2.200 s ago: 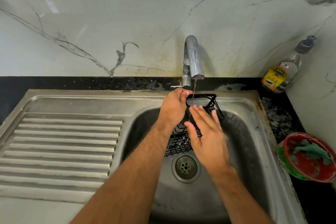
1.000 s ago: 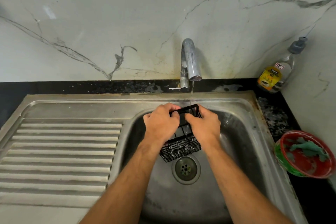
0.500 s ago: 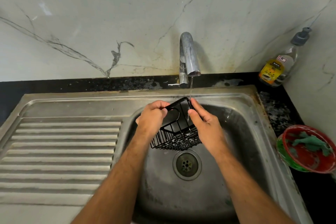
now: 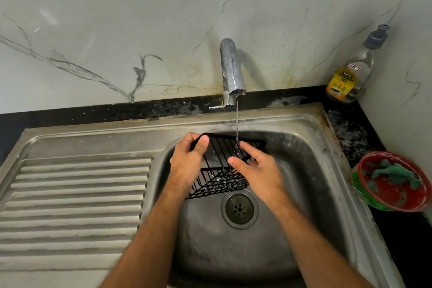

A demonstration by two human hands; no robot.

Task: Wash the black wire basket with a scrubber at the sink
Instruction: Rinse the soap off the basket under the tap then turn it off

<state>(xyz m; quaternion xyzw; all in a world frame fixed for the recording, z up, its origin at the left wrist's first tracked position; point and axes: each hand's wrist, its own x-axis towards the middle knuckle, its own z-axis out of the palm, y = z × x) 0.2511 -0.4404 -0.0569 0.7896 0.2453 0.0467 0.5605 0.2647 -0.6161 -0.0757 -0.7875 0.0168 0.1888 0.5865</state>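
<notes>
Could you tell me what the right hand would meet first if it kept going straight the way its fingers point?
The right hand points up and left, and its fingertips already seem to touch the wires of the black wire basket under the water stream. It would press into that basket first; depth is unclear.

Black counter (image 4: 350, 128) — steel sink (image 4: 81, 194), soap bottle (image 4: 350, 77), red bowl (image 4: 395, 192).

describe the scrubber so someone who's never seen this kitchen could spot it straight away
Start at the steel sink and go right onto the black counter, toward the near end. A round red and green bowl sits there, and the scrubber is the crumpled green pad inside it. The only other item on that side is a clear dish soap bottle in the back corner.
</notes>
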